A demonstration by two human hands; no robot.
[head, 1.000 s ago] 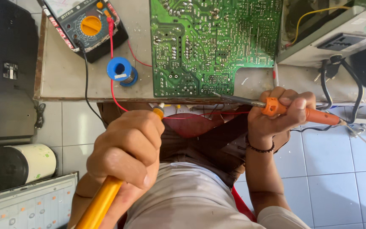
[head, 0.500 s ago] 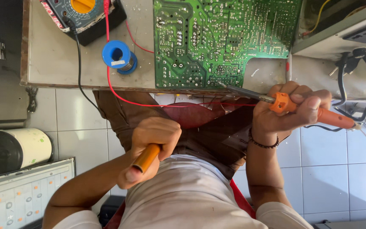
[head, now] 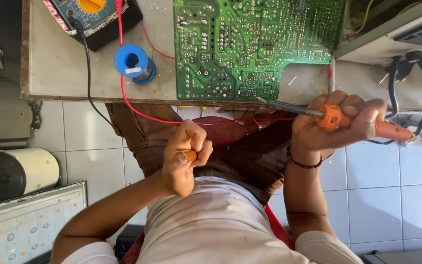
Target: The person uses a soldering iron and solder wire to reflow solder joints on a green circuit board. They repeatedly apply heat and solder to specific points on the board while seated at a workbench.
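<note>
My right hand (head: 328,129) grips an orange-handled soldering iron (head: 391,131). Its metal tip reaches the near edge of a green circuit board (head: 250,44), which lies solder side up on the small table (head: 59,63). Over my lap, below the table edge, my left hand (head: 184,156) is a fist around an orange tool handle (head: 190,155); only the handle's end shows. A blue solder spool (head: 134,62) stands left of the board.
A multimeter (head: 94,14) sits at the table's far left, its red lead (head: 137,110) trailing over my lap. A grey unit with plugs and cables (head: 391,34) is at the right. On the tiled floor at left are a white-and-black cylinder (head: 20,171) and a keypad panel (head: 20,225).
My left hand has drawn back from the camera toward my torso, and the long orange handle is now mostly hidden in the fist. My right hand keeps the iron at the board's edge.
</note>
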